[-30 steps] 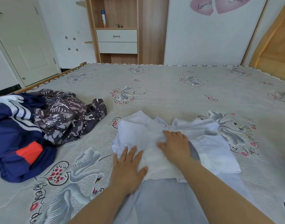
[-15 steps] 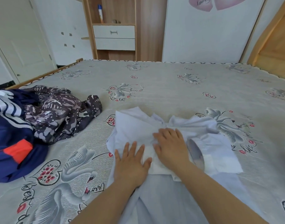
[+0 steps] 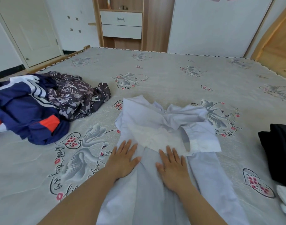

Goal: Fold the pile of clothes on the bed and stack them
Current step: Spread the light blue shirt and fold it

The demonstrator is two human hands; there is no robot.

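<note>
Smoothing flat-palmed, the left hand [image 3: 123, 158] and right hand [image 3: 173, 168] press the pale blue garment [image 3: 148, 120] on the near bed [image 3: 171, 75], fingers straight, gripping nothing, likely flattening creases before folding; far left, the unfolded pile [image 3: 41, 103] waits, black clothing [image 3: 278, 150] at right

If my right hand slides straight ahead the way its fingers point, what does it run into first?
The right hand lies flat on the pale blue shirt, fingers pointing up the bed. It would likely first meet the shirt's white inner patch, just past the fingertips, then the bunched collar.
</note>
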